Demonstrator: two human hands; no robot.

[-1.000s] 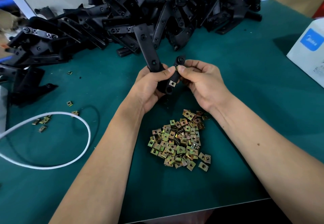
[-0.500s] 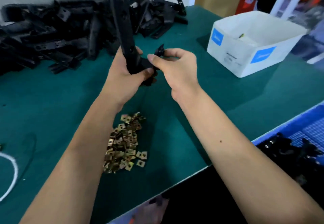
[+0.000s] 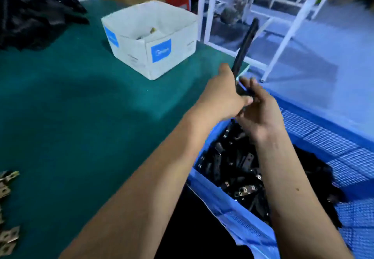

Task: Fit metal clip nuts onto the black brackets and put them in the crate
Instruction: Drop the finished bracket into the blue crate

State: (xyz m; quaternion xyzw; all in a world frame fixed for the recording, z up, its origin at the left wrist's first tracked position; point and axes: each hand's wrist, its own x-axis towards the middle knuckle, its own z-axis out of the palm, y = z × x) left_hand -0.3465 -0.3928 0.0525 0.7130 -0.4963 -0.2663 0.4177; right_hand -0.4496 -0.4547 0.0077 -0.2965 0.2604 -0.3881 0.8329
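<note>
The scene is dim and has a cool blue-green cast. Motion blur smears nearly everything: the hands [image 3: 240, 104] and the black bracket [image 3: 243, 50] they hold are soft, and the fingertips ghost at the edges. A broad soft shadow darkens the table [image 3: 60, 100] left of the white box [image 3: 149, 42]. The black pile [image 3: 30, 15] at top left loses all detail. Straight lines bow toward the frame edges from the wide-angle lens.

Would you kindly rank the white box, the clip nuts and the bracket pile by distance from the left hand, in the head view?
From the left hand:
1. White box, just up-left.
2. Bracket pile, far top-left.
3. Clip nuts, bottom-left edge.
</note>
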